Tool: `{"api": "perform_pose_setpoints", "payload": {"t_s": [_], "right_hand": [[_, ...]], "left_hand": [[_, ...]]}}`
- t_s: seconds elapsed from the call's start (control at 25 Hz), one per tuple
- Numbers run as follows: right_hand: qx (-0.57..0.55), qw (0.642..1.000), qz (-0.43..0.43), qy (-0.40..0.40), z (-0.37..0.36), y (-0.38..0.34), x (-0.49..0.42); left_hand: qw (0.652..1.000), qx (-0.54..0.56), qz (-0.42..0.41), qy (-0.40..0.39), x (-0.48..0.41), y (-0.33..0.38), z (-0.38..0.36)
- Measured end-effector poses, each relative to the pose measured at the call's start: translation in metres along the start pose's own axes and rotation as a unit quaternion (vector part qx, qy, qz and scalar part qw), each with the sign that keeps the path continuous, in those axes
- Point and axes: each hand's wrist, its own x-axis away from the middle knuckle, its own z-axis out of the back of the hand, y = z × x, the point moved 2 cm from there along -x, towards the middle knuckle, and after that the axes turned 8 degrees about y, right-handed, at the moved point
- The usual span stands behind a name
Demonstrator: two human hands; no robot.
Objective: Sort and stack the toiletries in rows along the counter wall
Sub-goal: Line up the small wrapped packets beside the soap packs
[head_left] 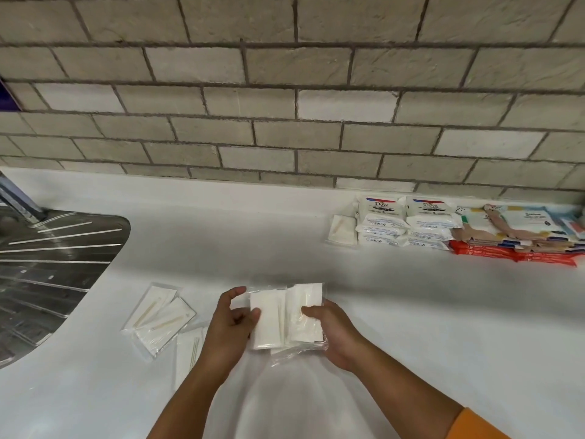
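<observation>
Both hands grip a bundle of clear-wrapped white napkin packets (pixel 285 315) just above the white counter (pixel 221 236). My left hand (pixel 232 321) pinches its left edge and my right hand (pixel 329 327) holds its right side. Three more napkin packets with toothpicks (pixel 161 318) lie loose to the left, one partly hidden under my left forearm. Along the wall at the right stand two stacks of white Dove soap packs (pixel 408 223), with one napkin packet (pixel 342 231) lying beside them, then colourful flat packets (pixel 512 229) over red sachets (pixel 512 253).
A steel sink drainboard (pixel 53 264) with a tap base (pixel 22 201) fills the left side. A grey brick wall (pixel 285 106) backs the counter. Bare counter stretches along the wall between the sink and the soap stacks.
</observation>
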Motion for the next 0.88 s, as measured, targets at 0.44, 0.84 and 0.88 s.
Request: {"api": "perform_pose_setpoints", "payload": {"t_s": [0.44, 0.84, 0.88], "right_hand": [[-0.069, 0.997, -0.032, -0.010, -0.001, -0.008, 0.006], [-0.077, 0.996, 0.007, -0.039, -0.015, -0.018, 0.022], [-0.069, 0.997, 0.006, -0.034, -0.018, -0.018, 0.023]], "left_hand": [[0.986, 0.138, -0.075, 0.057, 0.009, 0.030, -0.015], [0.994, 0.005, -0.036, 0.100, 0.013, 0.020, -0.038], [0.996, -0.005, -0.028, 0.086, 0.013, 0.019, -0.042]]}}
